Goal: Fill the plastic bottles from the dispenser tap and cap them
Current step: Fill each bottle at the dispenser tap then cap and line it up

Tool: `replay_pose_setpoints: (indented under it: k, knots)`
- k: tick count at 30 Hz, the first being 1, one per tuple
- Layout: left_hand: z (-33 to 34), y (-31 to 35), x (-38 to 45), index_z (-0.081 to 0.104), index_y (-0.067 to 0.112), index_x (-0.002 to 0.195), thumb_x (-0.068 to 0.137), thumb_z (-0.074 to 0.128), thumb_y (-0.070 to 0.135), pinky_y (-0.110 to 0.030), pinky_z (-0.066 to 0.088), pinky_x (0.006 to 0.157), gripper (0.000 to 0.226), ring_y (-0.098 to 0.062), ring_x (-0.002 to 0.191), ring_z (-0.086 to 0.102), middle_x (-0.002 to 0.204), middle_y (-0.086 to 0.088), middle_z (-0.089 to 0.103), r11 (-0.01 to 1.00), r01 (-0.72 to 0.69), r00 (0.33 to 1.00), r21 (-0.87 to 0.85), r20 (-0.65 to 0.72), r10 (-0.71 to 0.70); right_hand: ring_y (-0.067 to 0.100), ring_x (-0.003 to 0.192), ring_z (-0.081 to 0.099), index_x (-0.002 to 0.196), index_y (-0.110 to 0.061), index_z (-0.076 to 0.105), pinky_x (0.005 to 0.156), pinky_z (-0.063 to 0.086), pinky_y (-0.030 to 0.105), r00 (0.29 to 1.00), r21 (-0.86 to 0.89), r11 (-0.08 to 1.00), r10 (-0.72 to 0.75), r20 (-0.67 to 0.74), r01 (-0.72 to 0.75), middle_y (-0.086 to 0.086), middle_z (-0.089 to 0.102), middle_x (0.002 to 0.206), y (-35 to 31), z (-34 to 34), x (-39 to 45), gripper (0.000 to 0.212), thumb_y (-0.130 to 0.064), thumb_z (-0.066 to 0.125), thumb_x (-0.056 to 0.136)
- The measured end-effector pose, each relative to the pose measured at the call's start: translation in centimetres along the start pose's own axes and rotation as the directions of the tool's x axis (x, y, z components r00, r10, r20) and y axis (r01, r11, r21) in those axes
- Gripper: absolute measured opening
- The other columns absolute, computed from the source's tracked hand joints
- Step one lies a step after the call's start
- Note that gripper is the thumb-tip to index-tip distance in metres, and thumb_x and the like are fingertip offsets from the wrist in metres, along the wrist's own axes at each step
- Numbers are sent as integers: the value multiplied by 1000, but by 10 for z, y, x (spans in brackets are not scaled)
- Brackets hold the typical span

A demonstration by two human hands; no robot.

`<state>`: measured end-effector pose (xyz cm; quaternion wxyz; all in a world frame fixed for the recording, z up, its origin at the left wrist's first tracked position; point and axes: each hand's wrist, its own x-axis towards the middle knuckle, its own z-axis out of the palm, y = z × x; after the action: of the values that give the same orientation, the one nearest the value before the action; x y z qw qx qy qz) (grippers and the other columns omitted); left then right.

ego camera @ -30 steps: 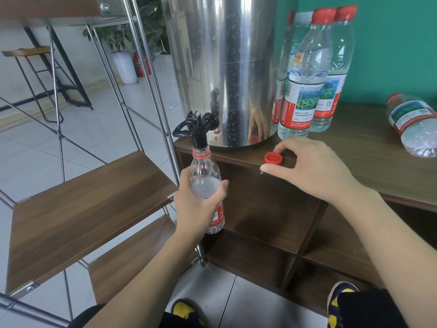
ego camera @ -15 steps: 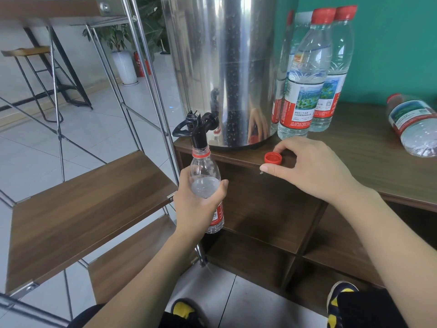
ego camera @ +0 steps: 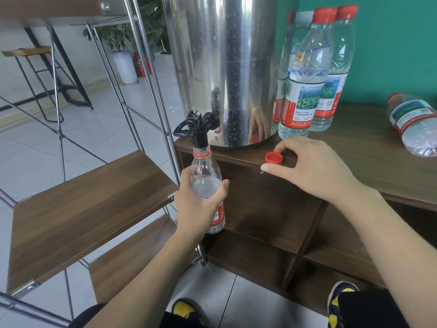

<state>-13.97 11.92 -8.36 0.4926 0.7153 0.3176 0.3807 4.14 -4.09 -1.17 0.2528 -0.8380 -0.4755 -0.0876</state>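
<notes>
Nothing moved since earlier frame. Left hand (ego camera: 201,204) grips open bottle (ego camera: 206,183) under black tap (ego camera: 199,129), mostly full. Right hand (ego camera: 312,166) fingers curl around red cap (ego camera: 273,158) on cabinet top (ego camera: 354,147); capping left. Three capped bottles (ego camera: 307,74) stand beyond.

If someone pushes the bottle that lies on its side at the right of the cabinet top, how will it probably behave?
The lying bottle is round and rests on its side, so it would probably roll. It looks capped and holds water, so it may feel fairly heavy. The cabinet top appears flat and smooth, so little would stop it.
</notes>
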Motion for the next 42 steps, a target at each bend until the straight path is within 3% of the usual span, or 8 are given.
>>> replay_pose_setpoints:
  k: [9,25,42]
  knots:
    - [0,1,-1,48,25,136,78,86,40,-46,52,106,71,-15,116,62,128,6,63,1000,6,1000,8,-6,-6,8,93,55,102,-34,63,78,47,31,1000,14,1000,-1,-12,1,-18,62,101,3,2,0,47,-75,61,79]
    - [1,1,1,44,32,133,80,85,37,-37,50,105,67,-11,114,60,129,10,60,1000,0,1000,27,1,0,7,93,55,103,-34,64,79,48,30,1000,1,1000,-5,-17,5,-18,61,101,4,3,1,48,-76,60,80]
    - [1,-1,1,46,26,137,80,85,37,-44,51,107,71,-14,118,60,131,6,61,1000,2,1000,18,-8,-2,8,93,55,103,-33,65,79,50,32,1000,0,1000,-9,-26,9,-16,63,101,3,3,0,47,-74,62,80]
